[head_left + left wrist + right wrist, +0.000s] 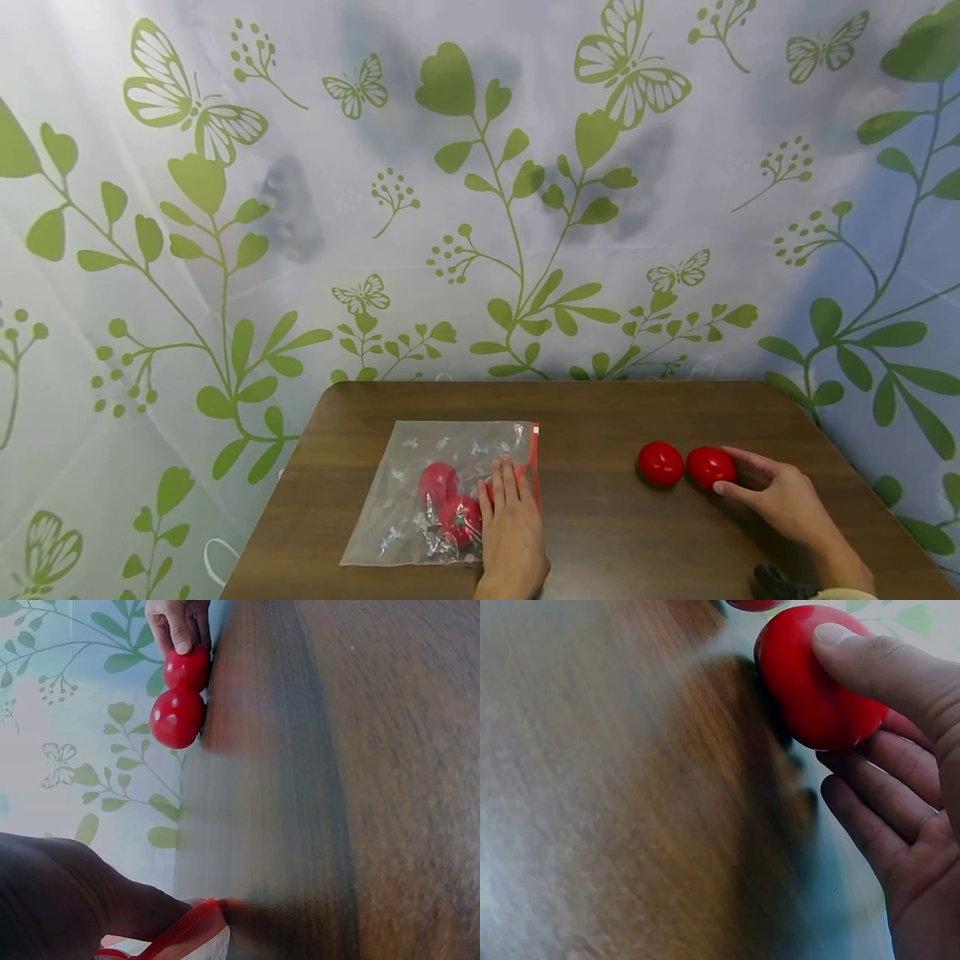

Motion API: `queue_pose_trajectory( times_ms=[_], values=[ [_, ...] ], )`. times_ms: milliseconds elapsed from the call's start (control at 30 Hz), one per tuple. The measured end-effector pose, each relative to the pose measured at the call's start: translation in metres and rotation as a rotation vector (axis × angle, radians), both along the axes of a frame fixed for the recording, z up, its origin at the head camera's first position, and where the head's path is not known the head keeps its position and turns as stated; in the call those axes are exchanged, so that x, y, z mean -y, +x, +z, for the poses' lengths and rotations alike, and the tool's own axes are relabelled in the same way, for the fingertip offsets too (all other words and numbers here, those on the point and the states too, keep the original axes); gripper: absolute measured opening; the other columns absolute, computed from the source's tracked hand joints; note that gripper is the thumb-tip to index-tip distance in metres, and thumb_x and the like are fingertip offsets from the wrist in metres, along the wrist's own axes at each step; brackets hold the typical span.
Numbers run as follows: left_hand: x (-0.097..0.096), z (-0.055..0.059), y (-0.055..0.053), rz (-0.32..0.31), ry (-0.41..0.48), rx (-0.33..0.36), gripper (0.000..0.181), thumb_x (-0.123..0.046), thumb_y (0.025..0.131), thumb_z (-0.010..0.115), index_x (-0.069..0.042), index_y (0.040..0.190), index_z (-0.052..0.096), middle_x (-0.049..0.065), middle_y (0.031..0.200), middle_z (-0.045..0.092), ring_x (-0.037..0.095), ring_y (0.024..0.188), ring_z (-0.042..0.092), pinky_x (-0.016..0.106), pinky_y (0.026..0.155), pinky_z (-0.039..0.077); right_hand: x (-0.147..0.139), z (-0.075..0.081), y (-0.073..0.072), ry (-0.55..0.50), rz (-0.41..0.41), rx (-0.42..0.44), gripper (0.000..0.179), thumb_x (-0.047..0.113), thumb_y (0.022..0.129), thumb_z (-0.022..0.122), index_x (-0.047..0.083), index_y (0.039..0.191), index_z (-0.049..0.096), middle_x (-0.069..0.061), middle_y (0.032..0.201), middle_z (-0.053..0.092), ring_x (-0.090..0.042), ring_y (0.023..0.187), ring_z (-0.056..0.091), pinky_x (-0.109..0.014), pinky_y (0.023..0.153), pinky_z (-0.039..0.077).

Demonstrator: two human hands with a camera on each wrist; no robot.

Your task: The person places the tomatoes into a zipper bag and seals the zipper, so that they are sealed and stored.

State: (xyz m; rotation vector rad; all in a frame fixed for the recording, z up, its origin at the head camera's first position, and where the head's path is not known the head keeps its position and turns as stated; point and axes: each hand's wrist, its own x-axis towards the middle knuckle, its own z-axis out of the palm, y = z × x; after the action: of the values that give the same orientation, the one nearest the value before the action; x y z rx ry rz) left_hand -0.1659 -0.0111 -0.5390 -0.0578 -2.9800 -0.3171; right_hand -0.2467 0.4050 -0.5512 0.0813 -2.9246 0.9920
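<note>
In the head view my right hand (787, 496) holds a glossy red tomato (711, 467) between thumb and fingers at the table's right side. The right wrist view shows the thumb on top of this tomato (817, 682) and fingers behind it. A second red tomato (661, 463) sits close on its left. My left hand (513, 529) rests on a clear zip bag (408, 454), fingers straight, near its red zip edge (536, 454). Inside the bag lie red tomatoes (459, 518), one with a green spot; more red shows under the fingers.
A brown wooden table (592, 533) with rounded far corners carries everything. Behind it hangs a pale curtain (480, 208) printed with green leaves and butterflies. A dark band (780, 583) is around my right wrist.
</note>
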Motion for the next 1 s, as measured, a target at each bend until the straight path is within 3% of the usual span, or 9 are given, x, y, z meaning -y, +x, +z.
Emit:
queue_pose_trajectory(
  times_ms=[100,233,300,467,667,800,867,1000],
  values=[
    [0.000,0.000,0.000,-0.001,0.000,-0.006,0.104,-0.014,0.059,0.103,0.000,0.152,0.057,0.026,0.171,0.042,0.043,0.162,0.038,0.065,0.130,0.031,0.000,0.000,0.000,0.006,-0.004,-0.007,0.081,0.051,0.090,0.090,0.000,0.148,0.066,-0.034,0.141,0.068,0.002,0.099,0.073,-0.015,0.075,0.058],
    [0.000,0.000,0.001,-0.003,-0.004,-0.009,0.104,-0.015,0.059,0.103,0.000,0.151,0.057,0.026,0.171,0.042,0.043,0.161,0.038,0.066,0.130,0.031,0.000,0.000,0.001,0.011,-0.006,-0.019,0.080,0.050,0.090,0.089,0.000,0.147,0.066,-0.033,0.141,0.068,-0.022,0.104,0.082,-0.020,0.074,0.062],
    [0.000,0.000,0.001,-0.006,-0.006,-0.011,0.103,-0.016,0.059,0.103,0.000,0.151,0.057,0.026,0.171,0.042,0.043,0.161,0.038,0.066,0.130,0.031,-0.001,-0.001,0.003,0.016,-0.011,-0.025,0.079,0.050,0.090,0.089,-0.001,0.147,0.066,-0.033,0.141,0.068,-0.027,0.104,0.082,-0.021,0.074,0.062],
    [0.000,-0.002,0.001,-0.006,-0.010,-0.020,0.102,-0.017,0.059,0.103,0.000,0.149,0.058,0.026,0.170,0.042,0.044,0.160,0.039,0.066,0.129,0.032,-0.004,0.000,0.009,0.034,-0.021,-0.031,0.079,0.050,0.090,0.089,-0.001,0.146,0.066,-0.034,0.141,0.068,-0.019,0.101,0.082,-0.022,0.074,0.062],
    [0.000,-0.003,0.003,-0.011,-0.017,-0.038,0.102,-0.017,0.058,0.103,0.000,0.149,0.058,0.026,0.170,0.043,0.044,0.160,0.041,0.066,0.129,0.033,-0.007,0.005,0.021,0.038,-0.043,-0.050,0.079,0.049,0.090,0.090,-0.002,0.145,0.067,-0.035,0.140,0.068,-0.021,0.100,0.082,-0.019,0.072,0.061],
    [0.000,-0.003,0.003,-0.012,-0.021,-0.044,0.102,-0.017,0.058,0.103,0.000,0.149,0.058,0.026,0.169,0.044,0.044,0.159,0.041,0.066,0.129,0.033,-0.007,0.009,0.031,0.025,-0.055,-0.065,0.079,0.048,0.089,0.091,-0.002,0.145,0.067,-0.035,0.139,0.068,0.001,0.094,0.077,-0.015,0.069,0.059],
    [0.000,-0.004,0.003,-0.011,-0.023,-0.055,0.102,-0.017,0.058,0.103,0.000,0.149,0.059,0.026,0.169,0.044,0.044,0.159,0.041,0.066,0.129,0.033,-0.006,0.011,0.034,0.017,-0.063,-0.075,0.078,0.047,0.089,0.091,-0.001,0.145,0.067,-0.034,0.138,0.069,0.014,0.091,0.068,-0.012,0.069,0.056],
    [0.000,-0.004,0.003,-0.009,-0.021,-0.073,0.102,-0.016,0.057,0.103,0.000,0.149,0.059,0.026,0.169,0.045,0.044,0.159,0.042,0.065,0.129,0.034,-0.001,0.017,0.039,0.004,-0.065,-0.080,0.077,0.045,0.089,0.092,-0.001,0.145,0.067,-0.035,0.139,0.068,0.017,0.091,0.066,-0.012,0.068,0.056]
  ],
)
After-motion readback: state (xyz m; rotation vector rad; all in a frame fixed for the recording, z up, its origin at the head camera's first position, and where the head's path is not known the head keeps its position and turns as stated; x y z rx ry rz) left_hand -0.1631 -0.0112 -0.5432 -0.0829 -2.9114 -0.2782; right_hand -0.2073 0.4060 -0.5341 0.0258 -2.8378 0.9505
